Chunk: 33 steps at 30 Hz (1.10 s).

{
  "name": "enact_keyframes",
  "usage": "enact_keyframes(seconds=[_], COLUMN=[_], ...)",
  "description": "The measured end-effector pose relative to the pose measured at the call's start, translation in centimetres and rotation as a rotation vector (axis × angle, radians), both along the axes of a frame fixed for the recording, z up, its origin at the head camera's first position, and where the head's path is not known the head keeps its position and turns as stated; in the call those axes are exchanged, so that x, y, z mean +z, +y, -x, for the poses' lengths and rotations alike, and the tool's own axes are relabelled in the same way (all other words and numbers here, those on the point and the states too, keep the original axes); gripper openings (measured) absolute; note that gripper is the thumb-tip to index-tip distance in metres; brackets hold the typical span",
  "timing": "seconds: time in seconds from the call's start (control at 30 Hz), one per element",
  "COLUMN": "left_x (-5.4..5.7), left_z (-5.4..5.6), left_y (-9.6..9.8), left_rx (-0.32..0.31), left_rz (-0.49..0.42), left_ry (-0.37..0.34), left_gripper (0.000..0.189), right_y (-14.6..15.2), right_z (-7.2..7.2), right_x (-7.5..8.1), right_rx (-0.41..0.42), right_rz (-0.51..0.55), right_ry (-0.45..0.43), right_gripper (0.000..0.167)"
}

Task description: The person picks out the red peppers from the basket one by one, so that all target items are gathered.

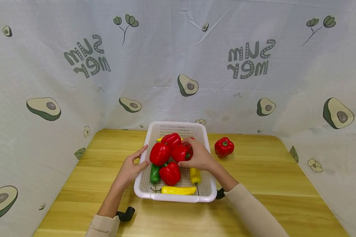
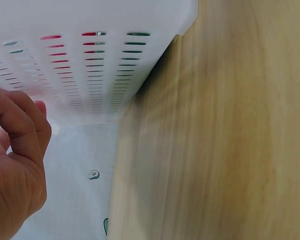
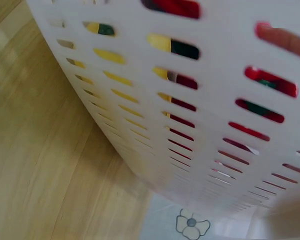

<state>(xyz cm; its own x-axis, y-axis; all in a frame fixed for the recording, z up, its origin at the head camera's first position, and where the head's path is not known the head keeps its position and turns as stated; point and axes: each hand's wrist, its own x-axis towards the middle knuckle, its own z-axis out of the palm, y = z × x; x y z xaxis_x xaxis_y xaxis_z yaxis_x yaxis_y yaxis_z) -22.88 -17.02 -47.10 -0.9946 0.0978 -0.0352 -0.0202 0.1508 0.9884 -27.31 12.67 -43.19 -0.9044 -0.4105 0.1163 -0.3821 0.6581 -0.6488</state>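
A white slotted plastic basket (image 1: 178, 198) holds several peppers. At its left rim is my left hand (image 1: 130, 169), thumb over the edge and fingers along the outer wall; the left wrist view shows these bent fingers (image 2: 27, 117) beside the slotted wall. Inside the basket, my right hand (image 1: 200, 156) grips a red bell pepper (image 1: 179, 153) between thumb and fingers. Around it lie a red bell pepper (image 1: 160, 153), another in front (image 1: 170, 173) and one behind (image 1: 171, 139). A green pepper (image 1: 155, 174) and yellow long peppers (image 1: 178, 190) lie lower down.
One red bell pepper (image 1: 224, 147) stands on the wooden table (image 1: 255, 171), right of the basket. A pale printed cloth (image 1: 166, 49) hangs behind and along both sides. Black wrist straps (image 1: 126, 214) show at both forearms.
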Motion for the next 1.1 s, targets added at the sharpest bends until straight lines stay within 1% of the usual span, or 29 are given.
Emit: enact_keyframes(seconds=[0.1, 0.3, 0.43, 0.57, 0.67, 0.87, 0.97, 1.1], left_x=[0.1, 0.2, 0.2, 0.2, 0.3, 0.2, 0.1, 0.1], left_z=[0.0, 0.0, 0.0, -0.1, -0.1, -0.1, -0.1, 0.0], left_y=[0.0, 0.0, 0.0, 0.1, 0.1, 0.0, 0.0, 0.1], left_rx=[0.002, 0.008, 0.007, 0.011, 0.020, 0.032, 0.032, 0.031], left_rz=[0.008, 0.015, 0.014, 0.017, 0.030, 0.049, 0.053, 0.049], left_ry=[0.001, 0.002, 0.005, 0.005, 0.008, 0.012, 0.015, 0.014], left_gripper=[0.069, 0.069, 0.068, 0.068, 0.068, 0.068, 0.068, 0.068], right_y=[0.1, 0.3, 0.7, 1.1, 1.3, 1.7, 2.1, 2.9], right_z=[0.0, 0.0, 0.1, 0.1, 0.1, -0.6, -1.0, -1.1], right_x=[0.0, 0.4, 0.8, 0.8, 0.9, 1.4, 1.8, 2.2], right_rx=[-0.010, 0.000, -0.009, -0.018, -0.013, -0.015, -0.017, -0.018], right_rz=[0.057, 0.107, 0.132, 0.138, 0.153, 0.232, 0.259, 0.298], right_ry=[-0.015, -0.020, -0.039, -0.069, -0.072, -0.060, -0.071, -0.073], right_gripper=[0.086, 0.071, 0.066, 0.069, 0.073, 0.072, 0.072, 0.072])
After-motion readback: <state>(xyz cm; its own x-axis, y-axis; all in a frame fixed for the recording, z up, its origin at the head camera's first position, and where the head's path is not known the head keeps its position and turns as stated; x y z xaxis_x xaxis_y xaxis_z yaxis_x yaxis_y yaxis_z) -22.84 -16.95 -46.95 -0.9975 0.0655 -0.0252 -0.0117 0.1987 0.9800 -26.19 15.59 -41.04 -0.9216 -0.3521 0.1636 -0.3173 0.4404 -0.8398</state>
